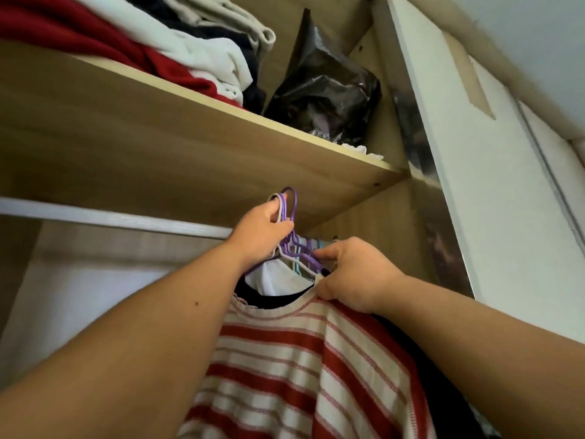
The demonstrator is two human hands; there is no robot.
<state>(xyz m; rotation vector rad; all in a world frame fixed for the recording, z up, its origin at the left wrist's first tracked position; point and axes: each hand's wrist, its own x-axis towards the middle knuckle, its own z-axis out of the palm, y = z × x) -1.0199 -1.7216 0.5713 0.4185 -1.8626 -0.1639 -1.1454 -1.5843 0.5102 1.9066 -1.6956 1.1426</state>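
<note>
Left hand [259,236] grips the bunched purple and white wire hanger hooks [287,204], upright just beside the silver closet rail [110,219]. Right hand [354,274] pinches the red-striped cream shirt [300,359] at its shoulder.

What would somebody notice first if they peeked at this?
The red-and-white striped shirt fills the bottom middle and jumps out first. Just above it, the left hand grips a bunch of purple and white hangers by their hooks, while the right hand pinches them lower down, by the shirt's shoulder. Up on the wooden shelf sit folded clothes and a crinkly black plastic bag.
</note>
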